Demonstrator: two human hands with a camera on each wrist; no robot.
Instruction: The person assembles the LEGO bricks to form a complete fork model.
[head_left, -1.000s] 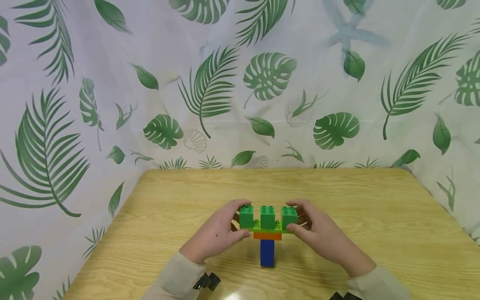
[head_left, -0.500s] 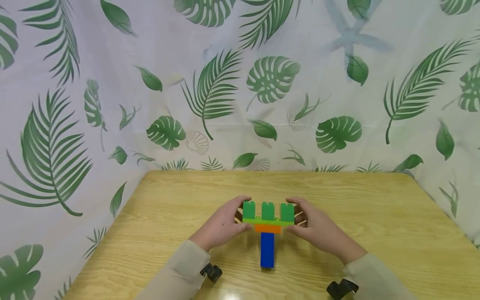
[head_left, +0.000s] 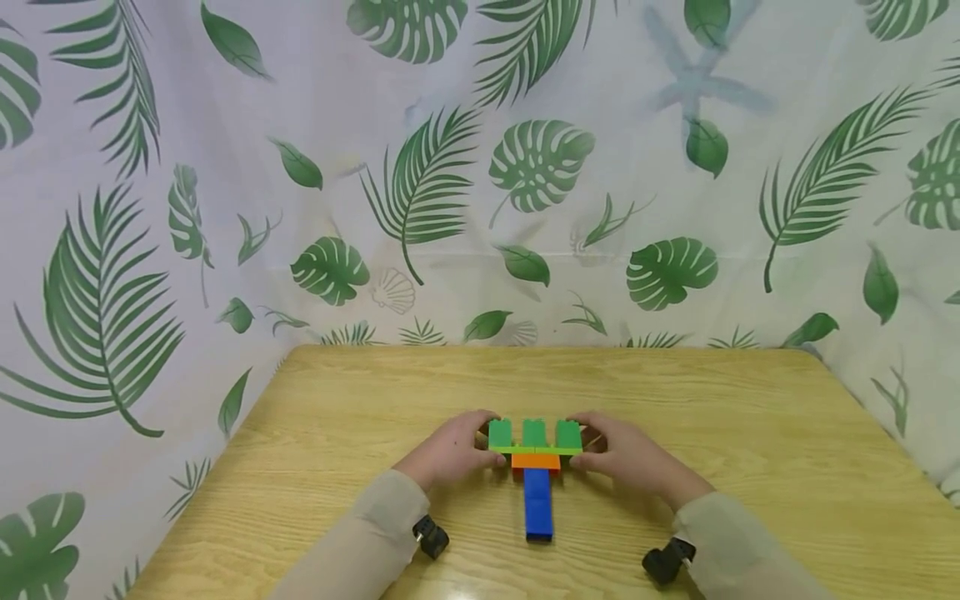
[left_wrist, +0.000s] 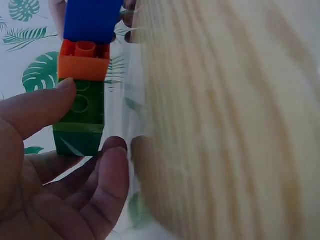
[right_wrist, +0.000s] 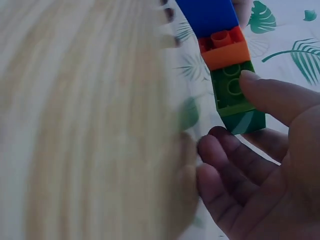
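Observation:
Both hands hold a built toy-brick figure by its two ends, over the wooden table. Three green bricks (head_left: 534, 433) stand in a row on a lime plate (head_left: 546, 451). Below the plate sit an orange brick (head_left: 536, 462) and a blue brick column (head_left: 537, 504), which points toward the person. My left hand (head_left: 457, 450) grips the left end, its thumb on the plate's hollow underside and its fingers at the end green brick (left_wrist: 77, 141). On the right end, my right hand (head_left: 626, 457) does the same, fingers around the other end green brick (right_wrist: 245, 122).
The wooden table (head_left: 360, 392) stretches to all sides of the figure. Behind it and on the left hangs a white curtain (head_left: 450, 208) with green leaf prints. Black wrist cameras (head_left: 431, 537) sit on both sleeves.
The figure has tilted back, its green top swinging away from the person and down, so the studs no longer show from above and more of the blue column's front does. Both hands moved with it.

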